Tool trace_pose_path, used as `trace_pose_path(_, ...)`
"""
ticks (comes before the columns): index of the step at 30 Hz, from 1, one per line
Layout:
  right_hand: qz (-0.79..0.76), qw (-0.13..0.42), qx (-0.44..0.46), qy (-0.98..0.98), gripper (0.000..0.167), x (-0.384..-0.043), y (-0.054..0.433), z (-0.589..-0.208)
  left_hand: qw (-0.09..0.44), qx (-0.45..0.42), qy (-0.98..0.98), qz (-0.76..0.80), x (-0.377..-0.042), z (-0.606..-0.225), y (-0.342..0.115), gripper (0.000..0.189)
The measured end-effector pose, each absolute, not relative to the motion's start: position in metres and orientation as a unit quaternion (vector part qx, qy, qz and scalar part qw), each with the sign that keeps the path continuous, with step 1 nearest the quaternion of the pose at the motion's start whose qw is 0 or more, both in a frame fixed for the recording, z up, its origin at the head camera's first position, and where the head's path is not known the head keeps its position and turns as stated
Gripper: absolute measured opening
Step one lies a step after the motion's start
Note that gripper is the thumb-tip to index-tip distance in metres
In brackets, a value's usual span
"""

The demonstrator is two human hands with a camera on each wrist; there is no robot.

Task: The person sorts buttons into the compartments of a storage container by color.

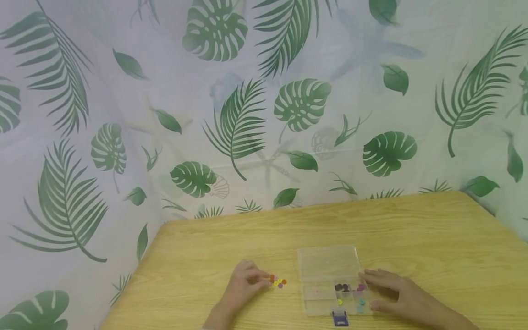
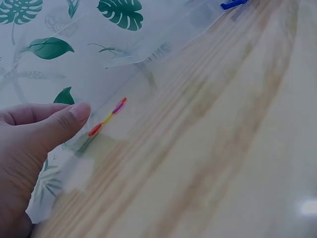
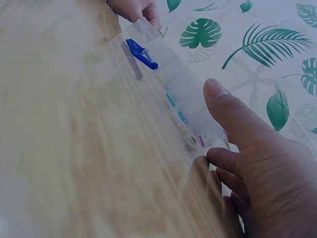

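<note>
Several small coloured discs [image 1: 278, 281], red, yellow, pink and purple, lie in a flat cluster on the table. My left hand [image 1: 246, 284] is just left of them, fingertips at the cluster's near edge; whether they touch cannot be told. In the left wrist view the discs [image 2: 109, 118] show edge-on beyond the thumb. A clear plastic compartment box [image 1: 319, 306] stands to the right with its lid raised. Dark, purple, yellow and blue discs sit in separate compartments. At the box's right side is my right hand [image 1: 398, 293], thumb and fingers spread; contact cannot be told.
The box's blue latch [image 1: 340, 318] hangs at its front edge. The raised clear lid [image 1: 330, 262] leans back behind the compartments. The wood-grain table [image 1: 231, 238] meets a leaf-patterned cloth [image 1: 264, 137] along its back and left.
</note>
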State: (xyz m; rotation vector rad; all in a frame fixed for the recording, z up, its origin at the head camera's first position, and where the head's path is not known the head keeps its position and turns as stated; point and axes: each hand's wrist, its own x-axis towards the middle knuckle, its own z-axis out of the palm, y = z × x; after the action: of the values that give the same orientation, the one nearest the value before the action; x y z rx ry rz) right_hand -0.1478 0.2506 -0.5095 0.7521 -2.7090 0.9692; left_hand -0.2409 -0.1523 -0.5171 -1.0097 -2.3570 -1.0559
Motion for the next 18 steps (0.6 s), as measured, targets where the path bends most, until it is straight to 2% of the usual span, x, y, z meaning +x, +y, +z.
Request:
trace_pose_path(4, 0.328, 0.086, 0.258, -0.905, 0.053, -0.1482, 0.2504, -0.5093, 0.133, -0.336, -0.852, -0.379, -0.2403, -0.5159, -0.1538, 0.019)
trace_pose_path(8, 0.338, 0.08, 0.264, -0.9, 0.053, -0.1481, 0.2501, -0.5092, 0.11, -0.332, -0.862, -0.368, -0.2406, -0.5162, -0.1538, 0.021)
trace_pose_path(18, 0.335, 0.081, 0.258, -0.903, 0.053, -0.1475, 0.2501, -0.5087, 0.13, -0.361, -0.858, -0.342, -0.2398, -0.5175, -0.1543, 0.018)
